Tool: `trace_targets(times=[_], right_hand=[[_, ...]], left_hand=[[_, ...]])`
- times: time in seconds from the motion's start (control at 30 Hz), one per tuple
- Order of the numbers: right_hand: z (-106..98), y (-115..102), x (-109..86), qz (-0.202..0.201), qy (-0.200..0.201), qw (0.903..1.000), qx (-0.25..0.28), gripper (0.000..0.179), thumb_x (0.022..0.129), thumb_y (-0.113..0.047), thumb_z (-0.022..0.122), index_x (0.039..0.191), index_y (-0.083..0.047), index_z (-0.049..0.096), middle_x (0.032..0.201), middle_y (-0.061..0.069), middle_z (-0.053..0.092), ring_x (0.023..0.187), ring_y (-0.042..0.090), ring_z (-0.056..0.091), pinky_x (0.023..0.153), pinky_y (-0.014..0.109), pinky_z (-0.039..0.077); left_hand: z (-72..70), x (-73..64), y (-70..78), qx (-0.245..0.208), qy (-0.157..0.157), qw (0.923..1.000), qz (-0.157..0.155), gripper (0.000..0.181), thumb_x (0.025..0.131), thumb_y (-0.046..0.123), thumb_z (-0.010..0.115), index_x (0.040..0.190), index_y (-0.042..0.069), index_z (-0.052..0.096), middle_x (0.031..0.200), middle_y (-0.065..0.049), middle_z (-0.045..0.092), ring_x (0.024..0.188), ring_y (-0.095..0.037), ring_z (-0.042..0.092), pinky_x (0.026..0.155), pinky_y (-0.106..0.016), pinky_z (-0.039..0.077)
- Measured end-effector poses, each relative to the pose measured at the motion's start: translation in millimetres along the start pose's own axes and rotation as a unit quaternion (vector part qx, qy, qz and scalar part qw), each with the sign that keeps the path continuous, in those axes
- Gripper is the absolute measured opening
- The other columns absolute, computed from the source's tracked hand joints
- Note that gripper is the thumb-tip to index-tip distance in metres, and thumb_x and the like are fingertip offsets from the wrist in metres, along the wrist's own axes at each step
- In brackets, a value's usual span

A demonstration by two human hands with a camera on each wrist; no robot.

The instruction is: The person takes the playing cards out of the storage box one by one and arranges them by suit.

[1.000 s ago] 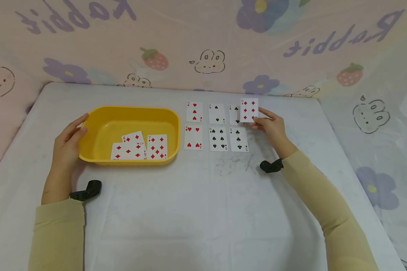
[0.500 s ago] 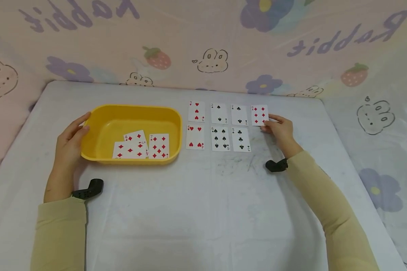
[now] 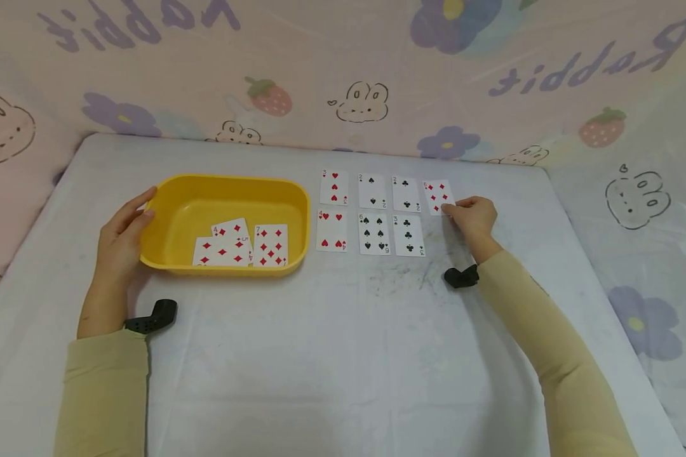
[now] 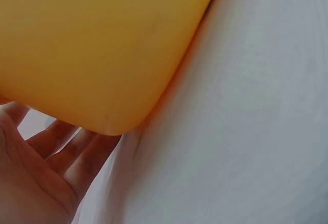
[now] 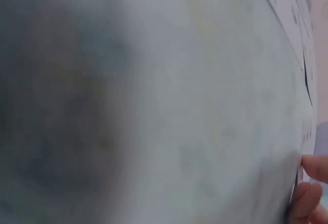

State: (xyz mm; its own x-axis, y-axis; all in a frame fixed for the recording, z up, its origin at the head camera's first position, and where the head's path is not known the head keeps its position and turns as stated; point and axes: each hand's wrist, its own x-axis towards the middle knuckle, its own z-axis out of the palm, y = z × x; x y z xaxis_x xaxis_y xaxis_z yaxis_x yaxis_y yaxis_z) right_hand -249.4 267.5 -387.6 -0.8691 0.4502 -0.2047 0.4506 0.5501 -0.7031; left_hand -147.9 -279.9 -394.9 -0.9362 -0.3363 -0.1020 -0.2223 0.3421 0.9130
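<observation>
Right now, my right grip point(image 3: 473, 219) pinches the lower-right corner of the six of diamonds point(image 3: 437, 194), right of the upper-middle of the frame, just beside the two of clubs point(image 3: 406, 193). At centre left, my left grip point(image 3: 120, 235), fingers unclenched, touches the left end of the yellow tub point(image 3: 171, 190) holding diamond cards point(image 3: 271, 244).

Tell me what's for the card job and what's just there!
Probably for the job: six of diamonds, right hand, left hand, yellow tub, diamond cards inside, six other laid-out cards.

Seemingly just there: rabbit-print backdrop, black wrist gadgets.
</observation>
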Motion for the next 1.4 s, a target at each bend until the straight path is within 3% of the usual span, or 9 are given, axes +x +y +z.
trace_targets(times=[0.13, 0.33, 0.47, 0.63, 0.87, 1.07, 1.4], right_hand=[[-1.1, -1.1, -1.1, 0.001, 0.000, 0.9990, -0.044, 0.037, 0.081, -0.035, 0.074, 0.099, -0.005, 0.065, 0.045, -0.017, 0.050, 0.056, 0.002, 0.050, 0.064, 0.021, 0.042], [2.3, -7.4, -3.2, -0.022, 0.009, 0.9980, -0.058, 0.028, 0.083, -0.031, 0.071, 0.088, -0.008, 0.057, 0.081, -0.001, 0.051, 0.076, 0.013, 0.045, 0.066, 0.024, 0.039], [10.5, -23.1, -11.4, -0.026, -0.004, 0.9995, -0.017, 0.028, 0.084, -0.036, 0.069, 0.084, -0.014, 0.052, 0.085, -0.001, 0.049, 0.078, 0.013, 0.044, 0.068, 0.025, 0.038], [21.8, -47.5, -25.4, -0.022, -0.037, 0.9970, 0.065, 0.028, 0.085, -0.037, 0.070, 0.091, -0.014, 0.055, 0.084, -0.005, 0.051, 0.077, 0.013, 0.051, 0.072, 0.028, 0.042], [43.1, -74.1, -43.7, -0.067, -0.099, 0.9849, 0.125, 0.028, 0.086, -0.032, 0.071, 0.098, -0.011, 0.058, 0.090, -0.005, 0.054, 0.096, 0.025, 0.057, 0.086, 0.037, 0.046], [60.6, -101.7, -66.4, -0.115, -0.163, 0.9693, 0.144, 0.024, 0.086, -0.028, 0.070, 0.098, -0.011, 0.059, 0.089, -0.005, 0.056, 0.095, 0.026, 0.056, 0.089, 0.042, 0.046], [90.8, -148.0, -100.1, -0.161, -0.270, 0.9453, 0.087, 0.032, 0.086, -0.032, 0.070, 0.108, -0.010, 0.061, 0.106, 0.006, 0.063, 0.109, 0.032, 0.053, 0.094, 0.044, 0.046]], left_hand=[[-0.1, 1.0, 0.3, 0.001, -0.002, 1.0000, -0.006, 0.040, 0.101, 0.040, 0.042, 0.141, 0.041, 0.045, 0.149, 0.014, 0.039, 0.107, 0.003, 0.039, 0.089, -0.004, 0.040], [0.3, 0.8, -0.4, -0.025, -0.001, 0.9997, -0.003, 0.040, 0.101, 0.036, 0.044, 0.141, 0.037, 0.047, 0.148, 0.013, 0.042, 0.105, 0.003, 0.040, 0.082, -0.002, 0.040], [0.2, 0.0, -0.5, -0.025, 0.000, 0.9997, 0.001, 0.040, 0.101, 0.035, 0.044, 0.141, 0.036, 0.047, 0.143, 0.013, 0.045, 0.102, 0.003, 0.041, 0.079, -0.001, 0.039], [0.6, -0.7, -0.1, -0.041, -0.003, 0.9991, 0.008, 0.040, 0.101, 0.031, 0.045, 0.141, 0.034, 0.048, 0.134, 0.013, 0.049, 0.098, 0.002, 0.042, 0.077, -0.002, 0.039], [-0.3, 0.0, -1.1, -0.030, -0.003, 0.9996, 0.003, 0.040, 0.101, 0.035, 0.045, 0.141, 0.036, 0.047, 0.140, 0.009, 0.046, 0.100, 0.001, 0.042, 0.078, -0.004, 0.040], [-1.4, -0.6, -1.0, -0.035, -0.004, 0.9993, 0.012, 0.040, 0.101, 0.034, 0.045, 0.141, 0.035, 0.047, 0.131, 0.012, 0.049, 0.099, 0.001, 0.042, 0.077, -0.004, 0.040], [-0.6, -0.2, -2.5, -0.053, -0.005, 0.9984, 0.019, 0.040, 0.101, 0.033, 0.046, 0.140, 0.034, 0.049, 0.114, 0.022, 0.048, 0.096, -0.001, 0.043, 0.076, -0.004, 0.040]])
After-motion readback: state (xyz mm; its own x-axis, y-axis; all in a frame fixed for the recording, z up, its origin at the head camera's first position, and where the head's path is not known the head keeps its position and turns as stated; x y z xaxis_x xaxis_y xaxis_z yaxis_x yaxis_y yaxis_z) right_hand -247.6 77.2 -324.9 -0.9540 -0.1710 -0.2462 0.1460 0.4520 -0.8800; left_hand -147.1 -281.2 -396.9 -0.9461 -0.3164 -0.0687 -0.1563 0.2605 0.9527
